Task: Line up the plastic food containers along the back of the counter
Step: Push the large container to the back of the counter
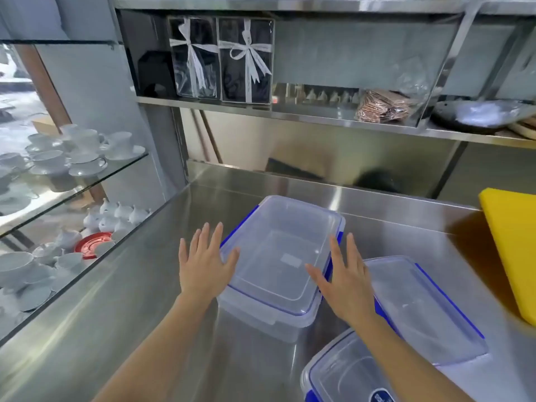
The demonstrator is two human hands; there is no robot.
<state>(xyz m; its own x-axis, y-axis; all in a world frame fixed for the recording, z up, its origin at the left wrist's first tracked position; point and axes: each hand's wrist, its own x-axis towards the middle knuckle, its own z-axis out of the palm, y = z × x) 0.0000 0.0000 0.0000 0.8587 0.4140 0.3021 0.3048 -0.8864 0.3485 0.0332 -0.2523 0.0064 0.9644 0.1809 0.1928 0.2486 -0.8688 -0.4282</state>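
Three tubs, none at the back. Your left hand [203,264] and right hand [343,281], both spread open, flank the middle tub [278,256] to grip its sides.

Counter layout

Three lidded containers are set on the counter [121,300] — the largest container [278,256] toward the back, a second container [426,309] to its right, a third container [348,375] nearest the camera. A cutting board [513,256] is placed at far right — cups [72,152] are shelved at left
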